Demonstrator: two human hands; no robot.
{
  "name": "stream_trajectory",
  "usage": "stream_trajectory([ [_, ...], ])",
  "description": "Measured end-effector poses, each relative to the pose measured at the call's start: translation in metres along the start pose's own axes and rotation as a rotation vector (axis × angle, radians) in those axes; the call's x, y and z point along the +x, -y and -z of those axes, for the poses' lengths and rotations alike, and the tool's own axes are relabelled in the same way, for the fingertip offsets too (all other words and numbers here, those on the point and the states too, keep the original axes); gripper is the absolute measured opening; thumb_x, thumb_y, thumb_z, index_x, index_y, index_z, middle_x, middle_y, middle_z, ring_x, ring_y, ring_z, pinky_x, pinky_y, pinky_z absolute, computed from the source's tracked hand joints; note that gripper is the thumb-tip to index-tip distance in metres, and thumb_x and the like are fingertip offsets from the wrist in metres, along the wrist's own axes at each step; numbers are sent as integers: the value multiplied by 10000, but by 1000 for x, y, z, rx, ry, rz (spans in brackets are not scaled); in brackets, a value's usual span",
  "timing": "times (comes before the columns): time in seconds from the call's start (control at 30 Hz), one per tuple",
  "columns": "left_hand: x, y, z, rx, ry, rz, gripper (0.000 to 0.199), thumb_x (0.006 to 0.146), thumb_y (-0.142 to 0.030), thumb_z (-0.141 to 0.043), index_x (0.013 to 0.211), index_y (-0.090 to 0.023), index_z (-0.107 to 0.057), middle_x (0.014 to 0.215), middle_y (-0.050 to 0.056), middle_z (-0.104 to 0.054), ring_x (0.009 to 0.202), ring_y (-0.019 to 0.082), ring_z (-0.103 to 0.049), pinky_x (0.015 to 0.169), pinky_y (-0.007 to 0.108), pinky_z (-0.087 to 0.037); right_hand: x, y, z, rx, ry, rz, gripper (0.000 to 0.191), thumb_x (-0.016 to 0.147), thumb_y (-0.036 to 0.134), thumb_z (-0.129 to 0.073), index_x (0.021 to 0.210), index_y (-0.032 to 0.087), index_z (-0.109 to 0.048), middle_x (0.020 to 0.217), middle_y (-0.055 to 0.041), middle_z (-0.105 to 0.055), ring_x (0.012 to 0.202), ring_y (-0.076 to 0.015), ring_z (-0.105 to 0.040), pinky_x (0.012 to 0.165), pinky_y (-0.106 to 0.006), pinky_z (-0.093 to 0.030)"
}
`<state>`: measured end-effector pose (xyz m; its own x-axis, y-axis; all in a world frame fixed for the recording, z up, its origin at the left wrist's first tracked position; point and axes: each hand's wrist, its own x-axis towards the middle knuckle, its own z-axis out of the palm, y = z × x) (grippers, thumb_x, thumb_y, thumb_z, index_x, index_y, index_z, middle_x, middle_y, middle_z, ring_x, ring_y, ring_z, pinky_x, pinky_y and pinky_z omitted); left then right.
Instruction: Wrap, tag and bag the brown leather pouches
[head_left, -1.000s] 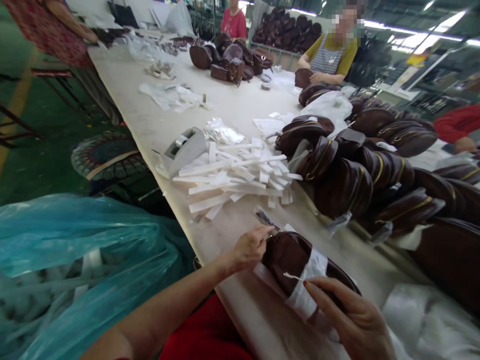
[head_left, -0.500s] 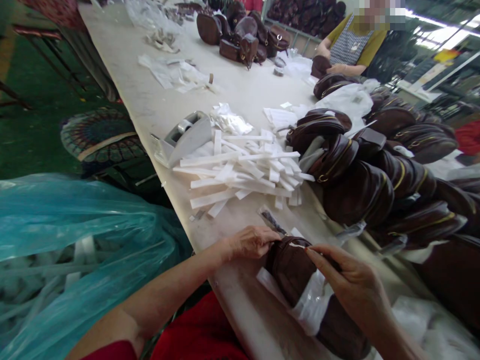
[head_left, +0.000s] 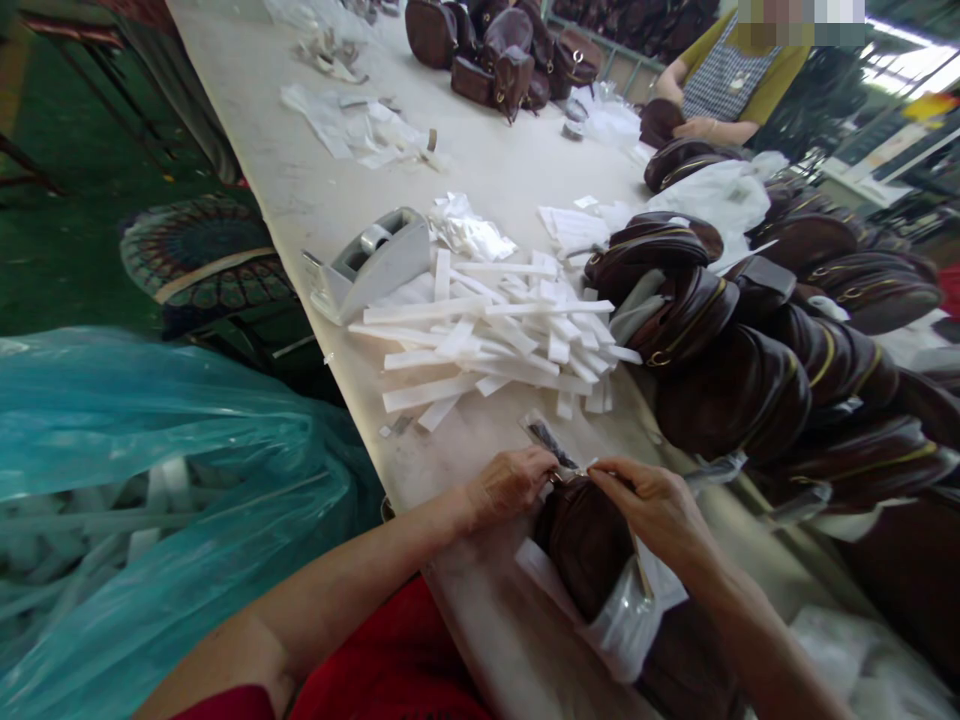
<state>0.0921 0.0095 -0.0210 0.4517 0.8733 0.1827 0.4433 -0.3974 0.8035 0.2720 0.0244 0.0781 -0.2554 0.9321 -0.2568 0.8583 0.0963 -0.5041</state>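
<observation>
A dark brown bag (head_left: 589,550) lies at the table's near edge, with white wrapping (head_left: 626,625) around its lower part. At its top end my left hand (head_left: 514,485) is closed, fingertips pinching a small metal piece. My right hand (head_left: 649,500) pinches at the same end, its fingertips a short way right of the left ones; what exactly it grips is too small to name. Just beyond the fingers a dark strap in clear plastic (head_left: 547,437) lies on the table.
Beyond my hands lies a pile of white foam strips (head_left: 495,330) beside a grey tape dispenser (head_left: 382,255). Dark bags (head_left: 735,390) are heaped at the right. A blue plastic bag (head_left: 225,430) of strips stands left. Across the table a person (head_left: 727,85) handles a dark piece.
My right hand has moved left and slightly up, closer to my left hand. The white bit at its fingertips no longer shows over the bag's top. The view has shifted slightly.
</observation>
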Motion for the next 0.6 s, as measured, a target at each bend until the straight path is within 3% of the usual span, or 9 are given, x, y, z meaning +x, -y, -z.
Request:
stream_trajectory([
  [0.33, 1, 6, -5, -102, -113, 41, 100, 864, -100, -457, 868, -131, -552, 880, 76, -582, 875, 183, -558, 804, 294, -482, 29, 10, -2, -218, 248, 40, 265, 817, 354, -488, 766, 231, -717, 638, -8, -639, 641, -166, -576, 567, -247, -334],
  [0.6, -5, -2, -3, -216, -101, 19, 148, 706, -19, -511, 784, -130, -572, 983, 83, -570, 950, 184, -548, 869, 267, -462, 42, 23, -4, -347, 380, 83, 245, 833, 292, -494, 768, 228, -722, 679, -23, -650, 675, -181, -591, 569, -259, -318],
])
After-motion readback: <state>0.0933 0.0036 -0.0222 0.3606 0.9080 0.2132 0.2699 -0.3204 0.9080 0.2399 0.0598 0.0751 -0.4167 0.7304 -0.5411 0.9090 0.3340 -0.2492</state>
